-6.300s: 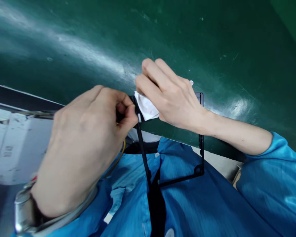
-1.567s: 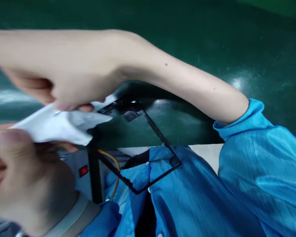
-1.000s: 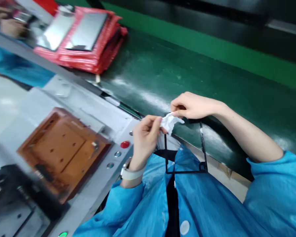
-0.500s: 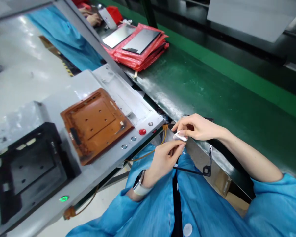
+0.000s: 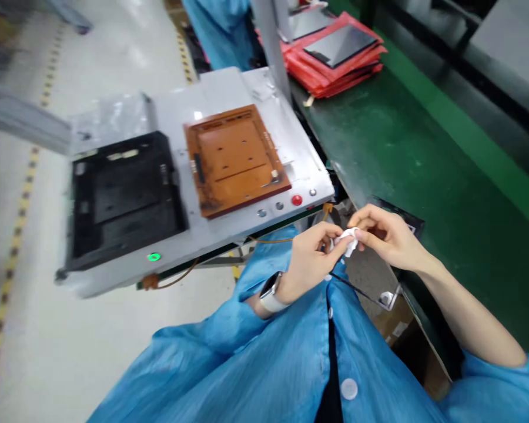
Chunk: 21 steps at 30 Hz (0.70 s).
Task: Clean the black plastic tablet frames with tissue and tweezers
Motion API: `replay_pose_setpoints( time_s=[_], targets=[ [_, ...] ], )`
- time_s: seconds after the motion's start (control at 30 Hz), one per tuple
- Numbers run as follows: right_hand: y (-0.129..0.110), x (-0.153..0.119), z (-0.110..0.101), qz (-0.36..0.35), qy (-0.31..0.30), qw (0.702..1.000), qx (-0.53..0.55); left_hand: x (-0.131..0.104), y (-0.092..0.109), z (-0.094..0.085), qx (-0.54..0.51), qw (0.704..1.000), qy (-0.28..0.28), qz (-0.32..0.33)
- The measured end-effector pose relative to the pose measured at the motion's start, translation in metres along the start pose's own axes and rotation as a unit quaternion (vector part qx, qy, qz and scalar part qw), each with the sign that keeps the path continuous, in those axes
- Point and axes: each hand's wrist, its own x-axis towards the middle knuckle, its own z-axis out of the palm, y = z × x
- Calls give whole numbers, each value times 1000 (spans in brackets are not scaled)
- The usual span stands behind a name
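Note:
A small crumpled white piece (image 5: 349, 241), like tissue or cloth, is pinched between my two hands in front of my body. My left hand (image 5: 314, 255), with a watch (image 5: 271, 289) on its wrist, has thumb and fingertips closed on the left side of it. My right hand (image 5: 385, 235) grips its right side between thumb and fingers. Behind and beneath the hands, a thin black rectangular frame (image 5: 365, 295) juts over the edge of the green bench. Part of that frame is hidden by my hands.
To the left, a grey machine bed (image 5: 220, 235) carries an orange-brown fixture (image 5: 233, 155) and a black fixture (image 5: 127, 200). Buttons, one red (image 5: 297, 200), line its front edge. Screen panels (image 5: 341, 44) rest on red wrapping (image 5: 330, 79) on the green bench (image 5: 449, 194).
The view has swung left, showing more of the machine and floor. My left hand now pinches the white piece as well, and more of it is spread between my fingers.

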Motion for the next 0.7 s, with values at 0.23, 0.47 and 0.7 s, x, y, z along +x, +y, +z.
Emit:
replay_pose_setpoints(
  time_s=[0.23, 0.47, 0.7],
  targets=[
    [4, -2, 25, -43, 50, 993, -102, -15, -15, -5, 16, 999, 3, -50],
    [22, 2, 45, 35, 152, 987, 27, -20, -22, -13, 66, 993, -60, -75],
    [24, 1, 2, 10, 275, 961, -17, -26, -54, -17, 81, 928, -306, -198]
  ],
)
